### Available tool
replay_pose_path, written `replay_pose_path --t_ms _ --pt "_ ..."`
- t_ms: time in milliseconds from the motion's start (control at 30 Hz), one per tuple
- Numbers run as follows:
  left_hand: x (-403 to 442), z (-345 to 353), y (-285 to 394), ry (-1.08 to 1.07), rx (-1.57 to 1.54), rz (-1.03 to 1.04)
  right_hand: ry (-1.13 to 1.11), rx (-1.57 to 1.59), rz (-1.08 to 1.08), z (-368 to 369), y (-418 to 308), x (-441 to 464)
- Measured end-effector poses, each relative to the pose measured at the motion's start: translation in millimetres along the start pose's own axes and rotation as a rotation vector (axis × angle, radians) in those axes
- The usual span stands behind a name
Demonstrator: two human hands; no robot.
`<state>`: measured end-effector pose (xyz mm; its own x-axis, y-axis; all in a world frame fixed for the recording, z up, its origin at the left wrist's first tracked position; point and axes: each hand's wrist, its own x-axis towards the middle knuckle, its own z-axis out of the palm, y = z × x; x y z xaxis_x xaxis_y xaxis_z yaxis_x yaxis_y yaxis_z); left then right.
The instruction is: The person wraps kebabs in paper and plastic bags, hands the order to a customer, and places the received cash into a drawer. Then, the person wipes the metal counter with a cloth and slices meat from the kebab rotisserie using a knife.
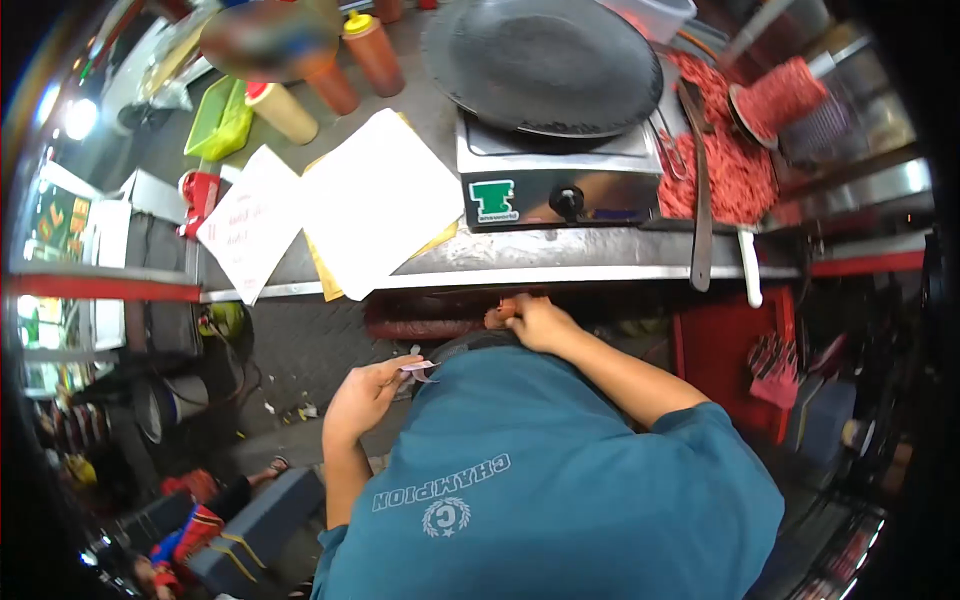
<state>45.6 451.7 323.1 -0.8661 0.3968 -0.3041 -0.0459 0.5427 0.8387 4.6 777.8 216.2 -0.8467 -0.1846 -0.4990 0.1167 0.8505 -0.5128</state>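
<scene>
Left of my waist, my left hand (362, 397) pinches a small pale-purple banknote (420, 366) between thumb and fingers. In front of my belly, just below the counter's front edge, my right hand (547, 326) is closed around something brownish-orange (500, 313) whose kind I cannot make out. Behind that hand, under the counter, runs a dark red shape (420, 318). Both hands are apart from the things on the counter.
The metal counter (600, 246) carries white paper sheets (375, 200), sauce bottles (373, 55), a black round griddle (545, 65) on its burner, and shredded red meat (725, 165) with a long spatula (700, 200). A white knife handle (750, 268) overhangs the edge. A red crate (715, 370) stands right.
</scene>
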Motion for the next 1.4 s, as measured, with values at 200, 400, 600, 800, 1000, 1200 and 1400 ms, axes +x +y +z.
replay_pose_path --t_ms 200,400,600,800,1000,1200,1400 --pt "51 -46 25 -0.136 -0.01 0.175 0.226 -0.027 0.226 49 44 17" --pt "123 -12 44 -0.262 -0.098 0.351 0.267 0.011 0.328 76 34 -15" --pt "164 63 39 -0.374 0.188 0.448 0.123 0.236 0.503 101 14 -69" --pt "167 111 -15 -0.397 0.437 0.466 0.225 0.286 0.476 118 19 -68" --pt "125 32 5 -0.558 0.359 0.611 0.197 0.535 0.514 121 26 -69" --pt "101 7 -1 -0.174 0.258 0.811 0.175 0.518 0.499 104 31 -49" --pt "179 -109 -20 0.681 0.168 0.415 0.16 0.614 0.477 65 25 -10"
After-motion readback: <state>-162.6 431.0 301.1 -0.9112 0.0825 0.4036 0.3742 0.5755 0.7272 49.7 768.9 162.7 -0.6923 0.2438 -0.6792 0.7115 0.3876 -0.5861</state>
